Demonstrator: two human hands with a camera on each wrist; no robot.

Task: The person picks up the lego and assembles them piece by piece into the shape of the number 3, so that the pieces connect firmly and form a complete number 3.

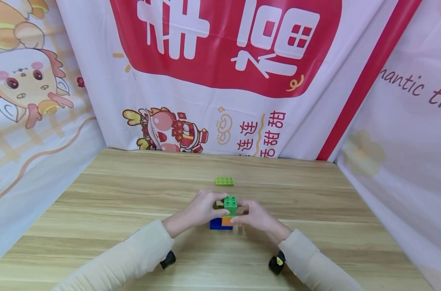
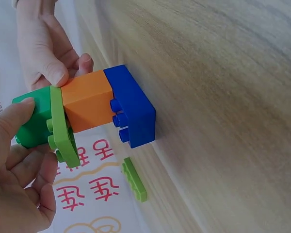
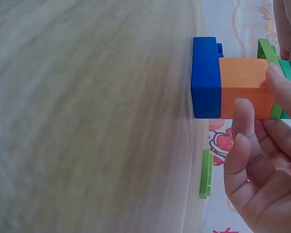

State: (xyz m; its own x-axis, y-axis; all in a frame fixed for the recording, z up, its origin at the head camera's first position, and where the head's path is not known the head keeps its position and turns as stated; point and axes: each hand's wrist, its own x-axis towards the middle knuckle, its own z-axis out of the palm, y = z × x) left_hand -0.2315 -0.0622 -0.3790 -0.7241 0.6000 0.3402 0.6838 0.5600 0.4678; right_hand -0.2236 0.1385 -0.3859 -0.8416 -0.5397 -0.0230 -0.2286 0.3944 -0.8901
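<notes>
Stack of plastic bricks (image 1: 225,214) mid-table: blue base, orange block, thin light-green plate, dark-green brick on top. Left hand (image 1: 200,210) and right hand (image 1: 253,215) both pinch upper bricks. Loose flat light-green plate (image 1: 224,181) lies behind stack, unattached.

5 bricks (image 1: 230,204), 2 hands (image 1: 200,210), 1 table (image 1: 115,194)

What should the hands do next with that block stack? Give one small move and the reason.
Probably press the dark green block straight down to seat it. Both the left hand and the right hand already hold the stack, which stands on the table: blue block at the bottom, orange block above, then a light green plate. A spare green plate lies apart behind.
</notes>
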